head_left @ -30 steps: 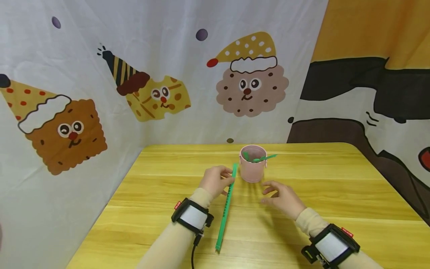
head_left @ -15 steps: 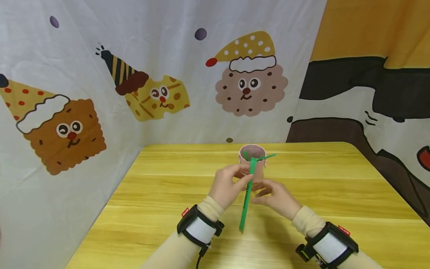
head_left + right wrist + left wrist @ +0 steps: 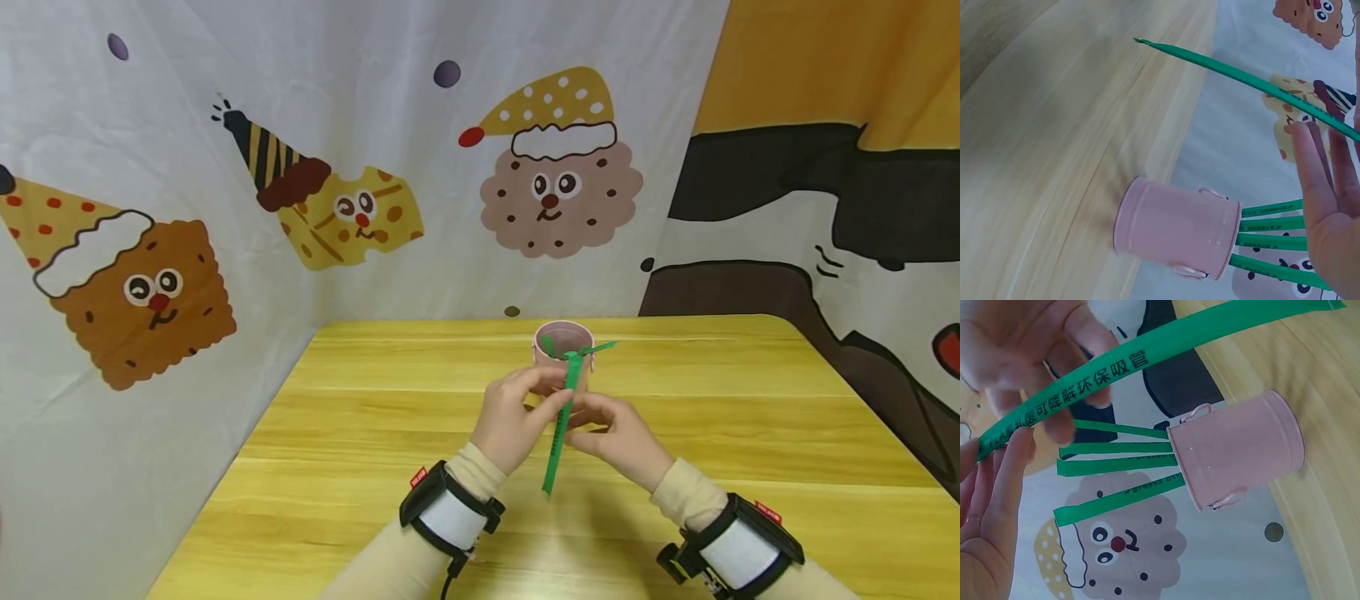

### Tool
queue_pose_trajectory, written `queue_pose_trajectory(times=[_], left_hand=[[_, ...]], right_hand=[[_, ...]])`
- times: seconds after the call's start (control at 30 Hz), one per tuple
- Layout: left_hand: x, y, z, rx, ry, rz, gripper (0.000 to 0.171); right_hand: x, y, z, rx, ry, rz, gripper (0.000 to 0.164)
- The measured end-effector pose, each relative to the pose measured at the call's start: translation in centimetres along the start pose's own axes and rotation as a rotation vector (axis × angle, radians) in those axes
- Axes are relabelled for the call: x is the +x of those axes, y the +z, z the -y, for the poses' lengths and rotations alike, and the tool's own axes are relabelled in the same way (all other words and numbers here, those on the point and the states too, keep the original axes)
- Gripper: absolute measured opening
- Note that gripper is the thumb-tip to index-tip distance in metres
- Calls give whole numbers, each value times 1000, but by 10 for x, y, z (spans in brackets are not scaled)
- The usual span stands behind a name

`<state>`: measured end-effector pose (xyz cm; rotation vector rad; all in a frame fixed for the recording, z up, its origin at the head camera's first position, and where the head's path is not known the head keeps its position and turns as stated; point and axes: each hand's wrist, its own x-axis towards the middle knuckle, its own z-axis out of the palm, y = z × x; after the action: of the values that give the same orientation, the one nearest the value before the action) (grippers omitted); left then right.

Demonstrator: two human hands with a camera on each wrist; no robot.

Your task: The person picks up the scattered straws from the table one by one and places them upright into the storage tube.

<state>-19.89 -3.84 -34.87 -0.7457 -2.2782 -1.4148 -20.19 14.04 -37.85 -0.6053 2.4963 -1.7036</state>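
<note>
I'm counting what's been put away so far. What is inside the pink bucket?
Four green strips stick out of the pink bucket. Their lower ends and the bucket's bottom are hidden by its wall, so anything lying lower cannot be seen.

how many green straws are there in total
5. Four stand in the pink bucket, their tops sticking out past its rim. One green straw is held in the hands in front of it. More could be hidden inside.
</note>
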Motion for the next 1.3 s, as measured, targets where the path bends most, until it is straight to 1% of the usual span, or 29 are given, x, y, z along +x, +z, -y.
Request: queue_pose_trajectory(times=[0.13,0.27,0.4,0.53,0.7,0.87,0.93,1.0,1.07,1.13,1.17,1.23,1.3], left_hand=[[0,0,0,0,18,-15,23],[0,0,0,4,24,-16,24],[0,-1,2,5,23,-13,25],[0,-3,6,0,5,-29,26],[-3,-9,15,-3,-37,-65,24],[-8,-12,25,-15,-65,-81,24],[-11,-13,27,-21,-82,-75,24],[-15,-12,29,-28,-105,-65,24],[-18,-12,31,-35,-125,-57,24],[-19,-12,32,-40,-139,-52,24],[-20,-12,33,-40,-143,-51,24],[-21,-13,34,-43,-147,-52,24],[-21,-14,34,-42,-148,-56,24]], right_hand=[[0,3,4,51,-24,-34,28],[0,5,7,115,-40,-58,25],[0,5,6,103,-46,-72,23],[1,1,7,82,-53,-87,22],[5,-11,14,47,-93,-127,20],[12,-30,29,17,-117,-181,24],[17,-38,36,34,-133,-197,22],[23,-47,41,65,-166,-219,17],[30,-56,47,110,-226,-248,12],[38,-64,52,163,-289,-293,15],[42,-68,55,170,-316,-323,17],[48,-74,59,133,-354,-399,16],[53,-78,61,63,-359,-474,15]])
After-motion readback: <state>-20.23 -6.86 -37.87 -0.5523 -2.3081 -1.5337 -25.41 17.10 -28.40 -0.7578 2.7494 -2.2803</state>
